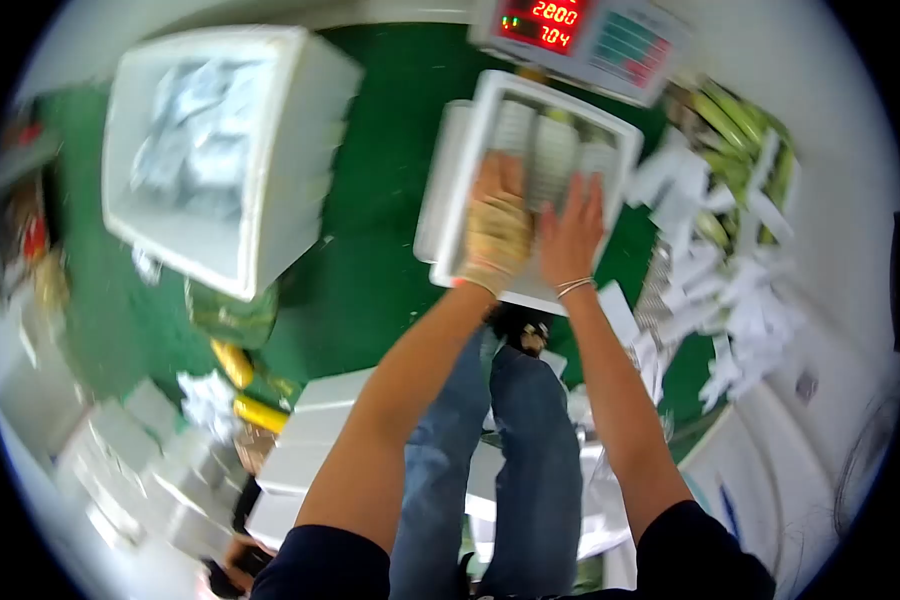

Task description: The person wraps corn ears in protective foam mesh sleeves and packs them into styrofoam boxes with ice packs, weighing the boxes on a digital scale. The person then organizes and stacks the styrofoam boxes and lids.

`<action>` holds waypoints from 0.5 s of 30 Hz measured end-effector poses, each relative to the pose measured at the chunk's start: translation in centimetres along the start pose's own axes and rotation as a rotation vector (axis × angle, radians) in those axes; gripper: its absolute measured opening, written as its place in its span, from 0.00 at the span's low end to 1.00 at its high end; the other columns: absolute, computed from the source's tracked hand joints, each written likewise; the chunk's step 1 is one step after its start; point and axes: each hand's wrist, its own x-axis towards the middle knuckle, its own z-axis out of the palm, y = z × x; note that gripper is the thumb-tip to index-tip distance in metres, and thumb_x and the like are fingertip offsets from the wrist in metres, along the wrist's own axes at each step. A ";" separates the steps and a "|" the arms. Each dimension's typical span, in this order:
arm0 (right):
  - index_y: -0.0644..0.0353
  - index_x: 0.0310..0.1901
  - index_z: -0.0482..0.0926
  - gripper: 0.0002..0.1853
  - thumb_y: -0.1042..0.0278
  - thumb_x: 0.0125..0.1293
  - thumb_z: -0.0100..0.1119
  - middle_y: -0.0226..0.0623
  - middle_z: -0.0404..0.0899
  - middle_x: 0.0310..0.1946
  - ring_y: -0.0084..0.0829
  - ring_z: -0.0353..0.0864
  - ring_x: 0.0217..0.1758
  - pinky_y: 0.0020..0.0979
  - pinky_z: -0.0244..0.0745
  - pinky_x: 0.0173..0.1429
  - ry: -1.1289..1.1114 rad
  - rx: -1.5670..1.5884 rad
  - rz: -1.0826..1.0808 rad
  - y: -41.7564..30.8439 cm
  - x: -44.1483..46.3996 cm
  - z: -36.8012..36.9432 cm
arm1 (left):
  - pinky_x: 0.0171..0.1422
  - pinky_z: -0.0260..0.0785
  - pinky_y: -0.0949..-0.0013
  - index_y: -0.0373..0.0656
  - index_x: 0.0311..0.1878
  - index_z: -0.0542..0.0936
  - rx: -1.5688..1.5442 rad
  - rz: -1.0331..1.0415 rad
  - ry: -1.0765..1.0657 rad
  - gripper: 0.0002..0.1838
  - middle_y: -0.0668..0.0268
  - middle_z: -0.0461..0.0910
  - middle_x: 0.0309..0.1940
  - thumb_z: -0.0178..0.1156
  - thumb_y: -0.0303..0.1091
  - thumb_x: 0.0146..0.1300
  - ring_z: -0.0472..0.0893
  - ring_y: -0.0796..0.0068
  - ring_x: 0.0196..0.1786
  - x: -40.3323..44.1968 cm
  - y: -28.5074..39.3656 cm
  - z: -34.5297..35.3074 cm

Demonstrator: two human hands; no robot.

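A white foam box (618, 185) stands in front of me. Inside it, long pale bundles (555, 155) lie side by side in white wrapping, with some green showing at their far ends. My left hand (497, 225), in a yellowish glove, rests flat on the left side of the contents, fingers stretched out. Bare, with a thin band at the wrist, my right hand (572, 230) is over the right part of the box with its fingers spread. Neither hand is closed round anything. The hands hide the near part of the contents.
A scale display (550, 25) with red digits stands behind the box. A larger foam box (260, 160) holding ice-pack-like bags is at left. Green vegetables (730, 130) and white paper strips (730, 310) lie at right. Stacked white boxes (315, 430) stand near my legs.
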 end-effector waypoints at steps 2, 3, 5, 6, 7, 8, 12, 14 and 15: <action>0.67 0.65 0.59 0.36 0.50 0.62 0.53 0.50 0.59 0.66 0.46 0.55 0.70 0.46 0.45 0.73 0.114 -0.137 -0.077 2.6 1.3 5.2 | 0.67 0.55 0.61 0.31 0.62 0.61 -0.235 -0.038 0.167 0.29 0.46 0.61 0.64 0.47 0.36 0.59 0.62 0.53 0.65 -2.2 0.0 -2.5; 0.67 0.65 0.60 0.37 0.45 0.63 0.51 0.48 0.59 0.66 0.45 0.54 0.70 0.46 0.48 0.72 0.214 -0.237 -0.119 2.3 1.1 5.7 | 0.66 0.56 0.60 0.29 0.63 0.60 -0.182 -0.051 0.162 0.32 0.44 0.60 0.64 0.51 0.36 0.57 0.63 0.52 0.65 -4.0 0.1 -2.5; 0.66 0.62 0.63 0.36 0.41 0.63 0.49 0.47 0.56 0.67 0.50 0.52 0.71 0.49 0.49 0.71 0.242 -0.124 -0.130 1.8 0.8 5.0 | 0.67 0.56 0.56 0.33 0.62 0.64 -0.680 -0.333 0.060 0.36 0.45 0.64 0.61 0.63 0.34 0.49 0.63 0.49 0.63 -7.6 -0.3 -6.8; 0.63 0.63 0.61 0.36 0.43 0.62 0.51 0.46 0.54 0.68 0.52 0.50 0.71 0.49 0.47 0.71 0.206 -0.060 -0.154 2.0 0.5 3.9 | 0.64 0.60 0.57 0.34 0.59 0.67 -0.805 -0.460 0.013 0.31 0.48 0.68 0.58 0.62 0.30 0.49 0.68 0.49 0.59 -10.0 -0.2 -7.9; 0.63 0.63 0.61 0.36 0.43 0.62 0.51 0.46 0.54 0.68 0.52 0.50 0.71 0.49 0.47 0.71 0.194 -0.066 -0.170 2.9 -0.5 3.7 | 0.60 0.64 0.58 0.36 0.56 0.70 -0.818 -0.536 0.038 0.26 0.49 0.71 0.54 0.60 0.28 0.51 0.71 0.49 0.56 -12.6 -0.3 -9.8; 0.62 0.65 0.60 0.36 0.46 0.62 0.54 0.46 0.54 0.68 0.51 0.50 0.71 0.49 0.46 0.71 0.164 0.071 -0.178 3.6 -0.6 3.8 | 0.61 0.63 0.56 0.36 0.54 0.71 -0.898 -0.545 -0.007 0.24 0.50 0.71 0.53 0.60 0.30 0.52 0.71 0.48 0.56 -14.6 -0.6 -12.1; 0.64 0.64 0.58 0.35 0.61 0.57 0.60 0.49 0.55 0.68 0.49 0.53 0.70 0.47 0.47 0.70 0.018 0.035 -0.062 -1.4 0.6 -1.7 | 0.56 0.69 0.63 0.40 0.49 0.76 -0.963 -0.731 -0.007 0.18 0.57 0.75 0.51 0.62 0.32 0.54 0.76 0.57 0.52 -22.3 0.0 -13.7; 0.66 0.59 0.63 0.29 0.71 0.56 0.58 0.50 0.65 0.58 0.47 0.61 0.64 0.42 0.51 0.69 -0.140 0.378 -0.202 -9.3 -0.1 -5.1 | 0.55 0.70 0.64 0.41 0.48 0.76 -0.995 -0.761 -0.098 0.17 0.57 0.76 0.50 0.62 0.32 0.54 0.77 0.58 0.50 -22.4 -1.7 -15.1; 0.65 0.59 0.63 0.29 0.74 0.55 0.59 0.45 0.67 0.57 0.39 0.65 0.62 0.38 0.57 0.66 -0.284 0.598 -0.219 -13.7 -0.5 -5.5 | 0.54 0.71 0.65 0.41 0.48 0.77 -1.000 -0.777 -0.205 0.17 0.58 0.77 0.49 0.62 0.32 0.54 0.78 0.59 0.49 -21.9 -2.9 -15.4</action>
